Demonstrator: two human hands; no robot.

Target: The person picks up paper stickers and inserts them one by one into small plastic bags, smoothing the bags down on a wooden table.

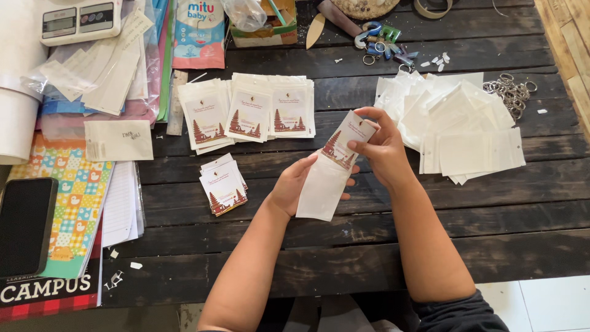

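My left hand (290, 186) holds a white plastic pouch (321, 187) from below, over the dark wooden table (430, 203). My right hand (382, 147) pinches a printed card (345, 142) with red tree shapes; the card's lower part sits in the pouch's mouth. A small stack of the same cards (222, 184) lies to the left of my left hand. Behind my hands, filled pouches (249, 112) lie in overlapping rows. A pile of empty white pouches (458, 129) lies to the right of my right hand.
A black phone (24, 224) rests on colourful notebooks at the left edge. A digital scale (80, 19) and loose bags sit at the back left. Metal key rings (511, 92) lie at the right, coloured clips (381, 43) at the back, a blue-and-pink packet (200, 34) beside them.
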